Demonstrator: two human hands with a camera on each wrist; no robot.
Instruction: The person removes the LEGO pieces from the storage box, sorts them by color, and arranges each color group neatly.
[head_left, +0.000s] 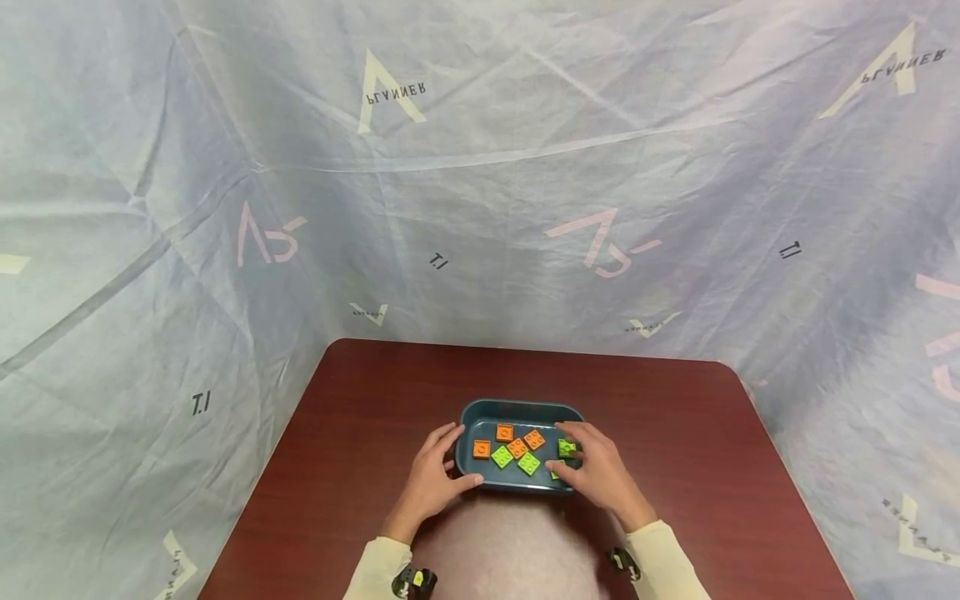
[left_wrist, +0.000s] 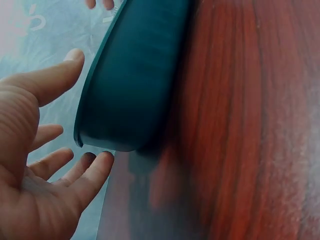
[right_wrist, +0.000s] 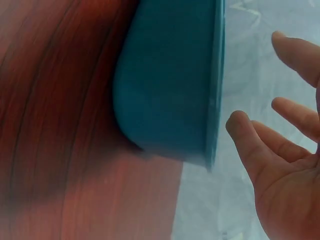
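Observation:
A dark teal tray [head_left: 525, 408] with rounded corners holds several square toy bricks. Orange bricks [head_left: 482, 449] lie mostly to the left and centre, while green bricks [head_left: 528, 463] are in the middle and by the right end. My left hand [head_left: 429, 483] is spread around the tray's left end; in the left wrist view its fingertips come close to the tray wall [left_wrist: 132, 80], and contact is unclear. Over the right end hovers my right hand [head_left: 606, 477], fingers loosely bent, partly hiding two green bricks. The right wrist view shows that hand [right_wrist: 285, 185] apart from the tray's outer wall [right_wrist: 170, 85].
The tray stands near the front of a reddish-brown wooden table [head_left: 360, 417]. Grey-white printed sheeting [head_left: 480, 208] hangs behind the table and along both sides. Between the forearms, a pale rounded shape [head_left: 513, 550] fills the near edge.

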